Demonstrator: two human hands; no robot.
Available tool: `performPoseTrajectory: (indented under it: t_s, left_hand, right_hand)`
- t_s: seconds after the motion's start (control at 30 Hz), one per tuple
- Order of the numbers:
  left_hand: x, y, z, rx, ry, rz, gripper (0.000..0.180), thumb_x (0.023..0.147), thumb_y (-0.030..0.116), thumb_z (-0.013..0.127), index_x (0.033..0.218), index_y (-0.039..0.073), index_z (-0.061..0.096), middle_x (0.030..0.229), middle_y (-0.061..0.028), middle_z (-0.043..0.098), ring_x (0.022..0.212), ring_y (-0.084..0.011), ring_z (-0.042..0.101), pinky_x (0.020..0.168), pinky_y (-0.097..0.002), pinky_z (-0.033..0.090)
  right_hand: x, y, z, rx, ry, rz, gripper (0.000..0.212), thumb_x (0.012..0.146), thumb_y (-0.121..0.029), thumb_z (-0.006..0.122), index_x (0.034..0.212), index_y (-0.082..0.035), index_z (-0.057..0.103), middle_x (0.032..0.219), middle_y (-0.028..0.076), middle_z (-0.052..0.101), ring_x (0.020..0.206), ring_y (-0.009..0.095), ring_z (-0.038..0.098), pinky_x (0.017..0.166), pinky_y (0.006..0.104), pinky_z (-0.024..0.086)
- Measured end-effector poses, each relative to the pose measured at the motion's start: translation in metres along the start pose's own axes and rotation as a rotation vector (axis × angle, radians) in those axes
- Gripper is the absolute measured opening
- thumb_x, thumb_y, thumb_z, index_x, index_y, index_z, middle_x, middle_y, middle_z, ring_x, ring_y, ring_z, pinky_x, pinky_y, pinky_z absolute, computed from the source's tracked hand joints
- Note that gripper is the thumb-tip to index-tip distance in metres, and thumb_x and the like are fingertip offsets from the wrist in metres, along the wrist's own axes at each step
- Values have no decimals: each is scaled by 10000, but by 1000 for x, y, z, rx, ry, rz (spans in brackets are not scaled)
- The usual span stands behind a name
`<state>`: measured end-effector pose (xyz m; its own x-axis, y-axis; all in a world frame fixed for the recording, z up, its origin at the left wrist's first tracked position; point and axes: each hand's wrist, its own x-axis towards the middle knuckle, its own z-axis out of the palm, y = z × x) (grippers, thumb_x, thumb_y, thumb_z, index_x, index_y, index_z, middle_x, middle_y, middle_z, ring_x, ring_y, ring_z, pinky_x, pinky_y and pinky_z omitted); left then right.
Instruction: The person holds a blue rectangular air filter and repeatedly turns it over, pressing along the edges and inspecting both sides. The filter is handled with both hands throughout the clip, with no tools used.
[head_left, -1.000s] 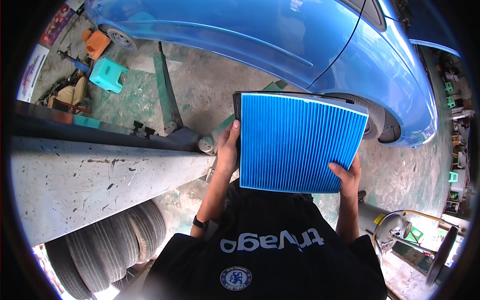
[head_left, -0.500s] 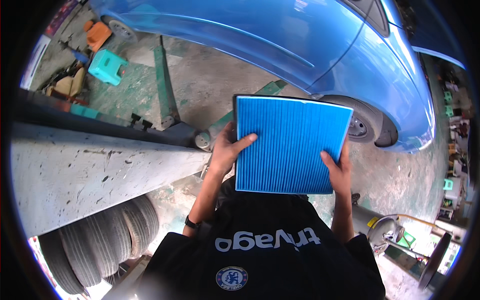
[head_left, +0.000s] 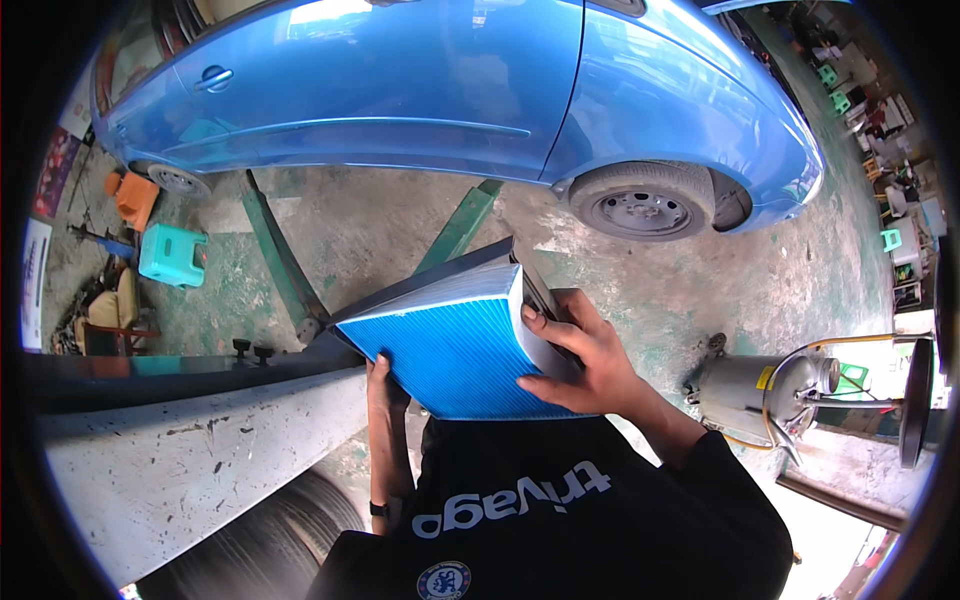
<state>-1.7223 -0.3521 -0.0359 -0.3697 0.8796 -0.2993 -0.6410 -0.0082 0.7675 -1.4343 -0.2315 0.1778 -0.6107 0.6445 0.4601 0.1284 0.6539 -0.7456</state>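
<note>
I hold a blue pleated car air filter (head_left: pixel 455 350) in front of my chest, tilted so that its white side edge shows. A dark, thin-edged panel (head_left: pixel 425 282) lies against its back; I cannot tell exactly what it is. My left hand (head_left: pixel 386 385) grips the filter's left edge with the thumb on the pleats, its other fingers mostly hidden beneath. Around the right edge my right hand (head_left: pixel 585 357) is closed, the thumb on the blue face and the fingers over the white side and the dark panel.
A blue car (head_left: pixel 400 95) stands ahead, green lift arms (head_left: pixel 465 228) reaching beneath it. Left of me runs a grey lift post (head_left: pixel 200 430), with stacked tyres (head_left: pixel 255 545) beside it. A turquoise stool (head_left: pixel 173 255) is far left, a metal tank (head_left: pixel 750 390) on the right.
The filter has tipped and turned from facing me flat, exposing its side and the dark panel. My right hand has shifted along the right edge. The view has swung toward the car.
</note>
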Motion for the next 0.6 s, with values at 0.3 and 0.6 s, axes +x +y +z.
performPoseTrajectory:
  t_s: [0.3,0.6]
  left_hand:
    - [-10,16,33,11,17,23,865,693,401,830,1359,45,407,1237,-128,540,1118,-298,556,930,-441,499]
    - [-39,38,65,137,158,-25,885,713,369,820,1376,7,360,1238,-156,527,1126,-306,541,938,-442,485]
  right_hand:
    - [21,-15,-11,-40,235,19,590,782,-115,771,1322,-30,547,1309,211,494,1089,305,615,840,372,539]
    - [16,-9,-17,-39,205,-36,584,848,-156,719,1386,-72,507,1392,242,437,987,292,620,818,354,511]
